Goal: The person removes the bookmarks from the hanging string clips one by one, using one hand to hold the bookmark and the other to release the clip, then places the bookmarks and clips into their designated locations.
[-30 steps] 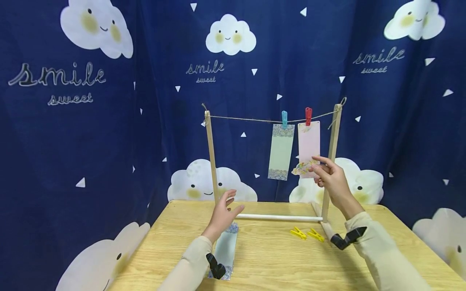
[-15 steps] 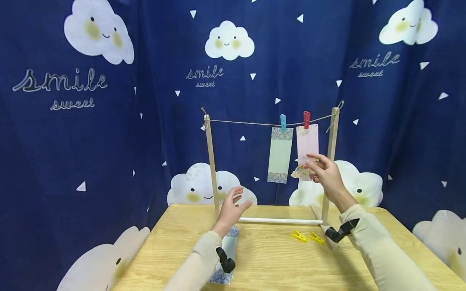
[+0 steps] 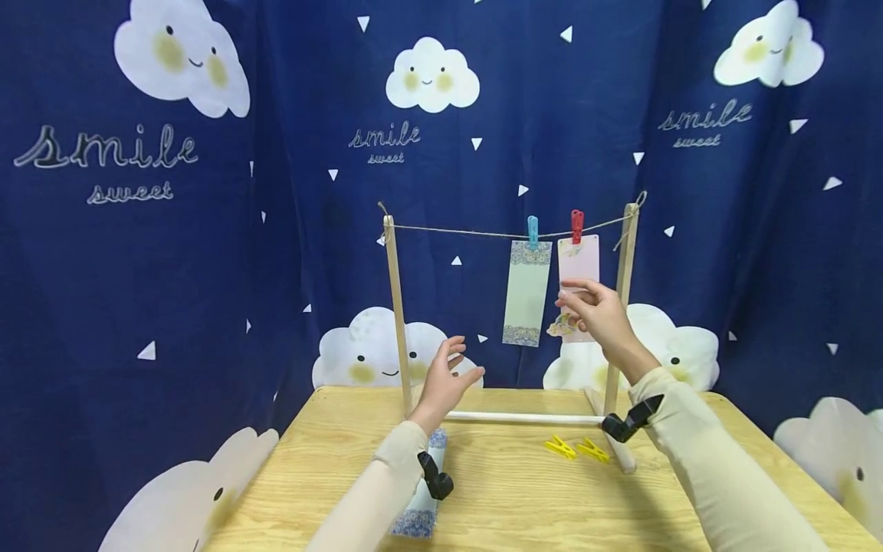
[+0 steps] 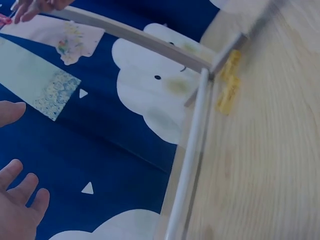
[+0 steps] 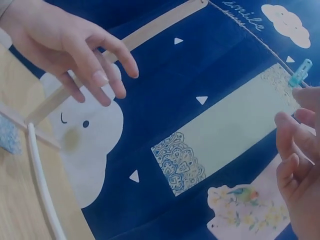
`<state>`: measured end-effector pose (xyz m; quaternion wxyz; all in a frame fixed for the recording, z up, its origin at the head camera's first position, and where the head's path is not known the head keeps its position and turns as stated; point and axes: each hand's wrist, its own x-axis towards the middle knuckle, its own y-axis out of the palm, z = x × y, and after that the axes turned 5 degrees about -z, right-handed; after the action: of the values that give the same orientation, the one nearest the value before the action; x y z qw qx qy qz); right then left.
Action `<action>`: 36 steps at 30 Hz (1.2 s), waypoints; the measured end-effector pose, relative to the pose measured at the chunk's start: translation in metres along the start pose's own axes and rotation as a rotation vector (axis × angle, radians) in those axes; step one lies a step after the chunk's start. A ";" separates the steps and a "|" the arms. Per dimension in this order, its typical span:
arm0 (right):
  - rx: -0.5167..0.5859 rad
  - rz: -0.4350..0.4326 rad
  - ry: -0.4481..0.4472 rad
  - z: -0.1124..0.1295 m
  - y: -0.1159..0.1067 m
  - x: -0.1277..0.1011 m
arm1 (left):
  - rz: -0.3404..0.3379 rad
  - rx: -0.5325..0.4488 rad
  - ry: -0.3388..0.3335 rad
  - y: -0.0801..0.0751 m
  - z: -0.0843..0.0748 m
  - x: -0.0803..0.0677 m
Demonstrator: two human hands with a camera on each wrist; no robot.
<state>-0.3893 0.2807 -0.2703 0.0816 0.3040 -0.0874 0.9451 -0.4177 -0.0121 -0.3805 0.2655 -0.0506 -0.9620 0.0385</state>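
A small wooden rack (image 3: 398, 307) carries a twine line (image 3: 455, 229). A blue peg (image 3: 533, 229) holds a pale green card (image 3: 526, 295) on it. A red peg (image 3: 576, 225) holds a pink card (image 3: 578, 263) with a bird print (image 5: 243, 201). My right hand (image 3: 588, 304) hovers in front of the pink card's lower half, fingers loosely bent; I cannot tell whether it touches the card. My left hand (image 3: 450, 373) is raised in the air left of the cards, fingers spread and holding nothing. The right wrist view shows the green card (image 5: 225, 132) between both hands.
The rack stands at the back of a wooden table (image 3: 524, 506), with a white rod (image 3: 524, 418) along its base. Two yellow pegs (image 3: 576, 448) lie near the right post. Another patterned card (image 3: 419, 506) lies flat under my left forearm. A blue cloud-print curtain (image 3: 172, 268) hangs behind.
My right hand has risen from the pink card's bottom edge towards its middle. My left hand has lifted slightly and shifted right. The view has shifted a little.
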 end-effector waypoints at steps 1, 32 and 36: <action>-0.030 0.004 -0.001 0.001 0.001 0.002 | -0.003 -0.001 0.001 0.001 -0.001 0.002; -0.235 -0.276 -0.231 0.064 0.056 0.079 | 0.023 -0.077 -0.095 0.059 -0.006 0.046; -0.259 -0.142 -0.125 0.071 0.051 0.088 | 0.038 -0.078 -0.109 0.066 -0.008 0.053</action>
<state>-0.4310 0.2247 -0.1678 0.1809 0.3546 -0.1917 0.8971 -0.4534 0.0595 -0.3532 0.2098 -0.0768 -0.9747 0.0089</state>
